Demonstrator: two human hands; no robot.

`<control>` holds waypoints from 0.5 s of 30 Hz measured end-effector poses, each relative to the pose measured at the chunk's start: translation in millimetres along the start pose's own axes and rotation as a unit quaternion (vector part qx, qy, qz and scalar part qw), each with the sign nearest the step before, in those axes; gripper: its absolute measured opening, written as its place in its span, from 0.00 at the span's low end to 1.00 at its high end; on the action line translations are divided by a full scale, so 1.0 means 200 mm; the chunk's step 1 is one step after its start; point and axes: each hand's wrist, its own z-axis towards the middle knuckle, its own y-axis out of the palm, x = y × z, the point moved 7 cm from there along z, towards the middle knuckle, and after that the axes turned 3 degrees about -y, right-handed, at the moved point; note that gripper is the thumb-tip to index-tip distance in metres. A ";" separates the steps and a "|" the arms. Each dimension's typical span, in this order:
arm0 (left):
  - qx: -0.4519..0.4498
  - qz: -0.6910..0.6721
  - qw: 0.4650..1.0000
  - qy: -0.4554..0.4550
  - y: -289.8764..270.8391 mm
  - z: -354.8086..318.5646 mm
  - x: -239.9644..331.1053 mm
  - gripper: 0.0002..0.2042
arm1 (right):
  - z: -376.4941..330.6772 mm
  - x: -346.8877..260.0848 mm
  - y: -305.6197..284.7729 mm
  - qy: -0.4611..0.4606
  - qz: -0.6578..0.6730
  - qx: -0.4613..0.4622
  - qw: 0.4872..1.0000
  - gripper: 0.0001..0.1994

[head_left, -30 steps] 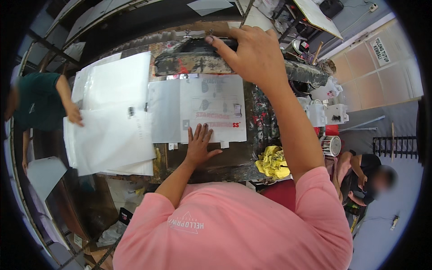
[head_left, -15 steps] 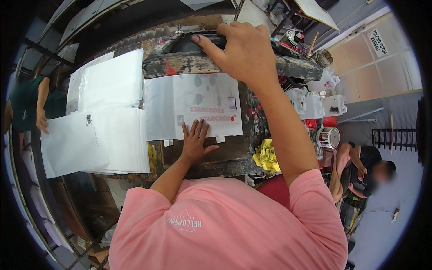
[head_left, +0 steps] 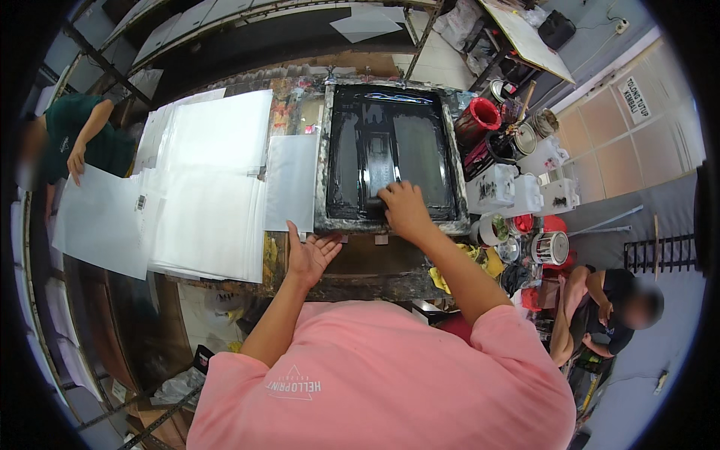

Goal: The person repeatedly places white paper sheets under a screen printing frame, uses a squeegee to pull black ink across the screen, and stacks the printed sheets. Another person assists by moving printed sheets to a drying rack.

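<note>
A screen-printing frame [head_left: 325, 161] lies flat on the table, its mesh smeared with wet black ink. My right hand [head_left: 409, 213] is over its near part, fingers closed on a small dark squeegee [head_left: 377, 202] that my fingers partly hide. My left hand [head_left: 307, 259] is open, palm turned up, by the frame's near left corner; whether its fingertips touch the rim I cannot tell. A translucent plastic sheet [head_left: 289, 187] shows left of the frame, its right part covered by it. Further left lie stacks of pale plastic sheets [head_left: 217, 142].
At the left a co-worker's hand [head_left: 77, 161] holds the edge of a loose sheet [head_left: 105, 217]. Right of the frame crowd a red ink tub [head_left: 480, 116], white containers [head_left: 491, 187], a paint can [head_left: 550, 247] and a yellow cloth [head_left: 487, 260]. Another person sits at the far right.
The frame, raised at the back before, now lies flat over the sheet. My right hand has come from its far edge to the squeegee. My left hand has left the sheet and turned palm up.
</note>
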 end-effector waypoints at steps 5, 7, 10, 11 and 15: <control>0.059 0.037 0.996 -0.059 -0.25 0.18 -0.12 0.60 | -0.19 -0.06 0.30 0.022 0.022 -0.028 0.999 0.24; 0.073 0.054 0.993 -0.074 -0.26 0.21 -0.12 0.59 | -0.14 -0.06 0.34 0.039 0.005 -0.056 0.998 0.24; 0.096 0.064 0.989 -0.091 -0.27 0.19 -0.14 0.58 | 0.05 0.05 0.42 0.052 -0.025 -0.044 0.997 0.25; 0.102 0.070 0.988 -0.094 -0.26 0.18 -0.13 0.58 | 0.16 0.12 0.44 0.054 -0.036 -0.028 0.997 0.25; 0.086 0.082 0.986 -0.114 -0.24 0.18 -0.11 0.58 | 0.68 0.44 0.46 0.081 -0.069 0.006 0.994 0.24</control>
